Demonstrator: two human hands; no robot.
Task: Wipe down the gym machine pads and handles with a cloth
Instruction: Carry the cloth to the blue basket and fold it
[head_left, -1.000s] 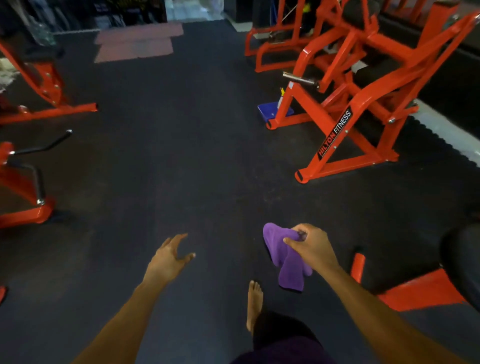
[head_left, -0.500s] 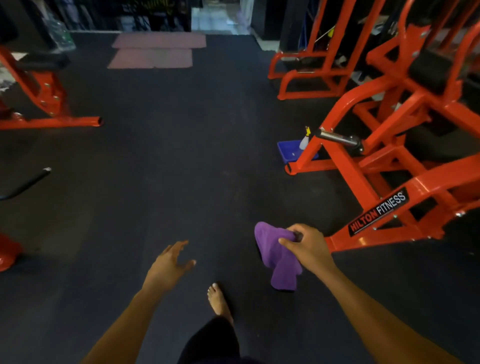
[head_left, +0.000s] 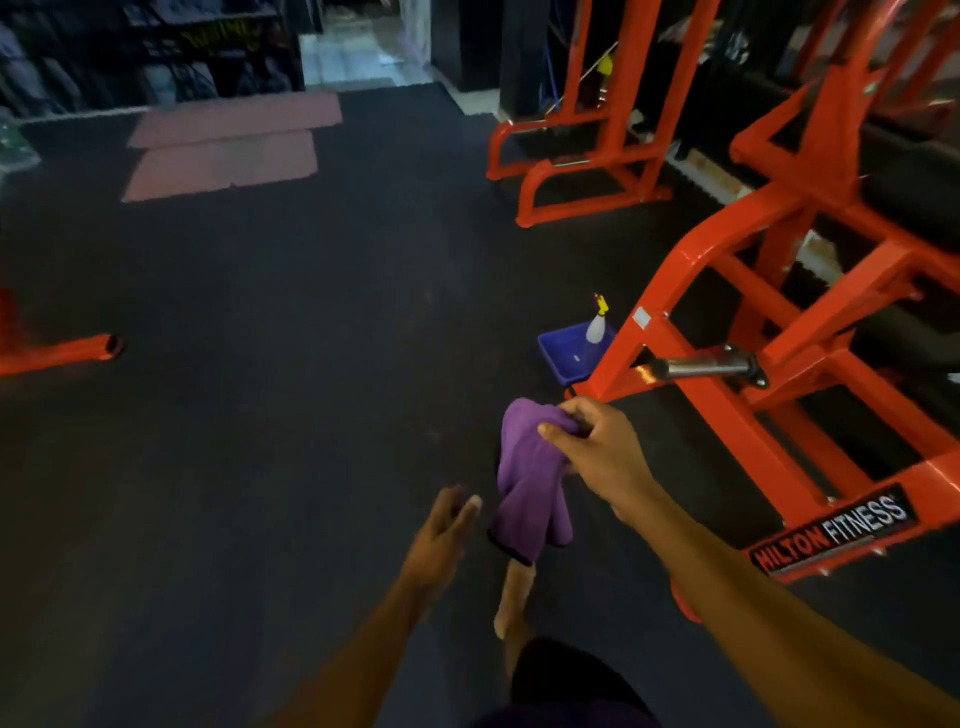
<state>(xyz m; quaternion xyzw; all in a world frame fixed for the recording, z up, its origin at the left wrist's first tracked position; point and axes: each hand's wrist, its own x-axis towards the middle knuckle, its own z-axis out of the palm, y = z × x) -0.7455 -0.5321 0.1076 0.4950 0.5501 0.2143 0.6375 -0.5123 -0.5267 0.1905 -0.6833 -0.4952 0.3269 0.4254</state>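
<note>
Both hands are out in front, well apart from the machine: the right hand (head_left: 602, 447) pinches the purple cloth (head_left: 524, 483) by a bunched upper corner, and the left hand (head_left: 441, 530) hangs spread and empty just beside its dangling end. Soft, light and limp, the cloth should wipe better wadded in the palm. An orange gym machine (head_left: 753, 322) stands near, a spray bottle (head_left: 596, 325) in a blue tray (head_left: 558, 351) at its foot.
</note>
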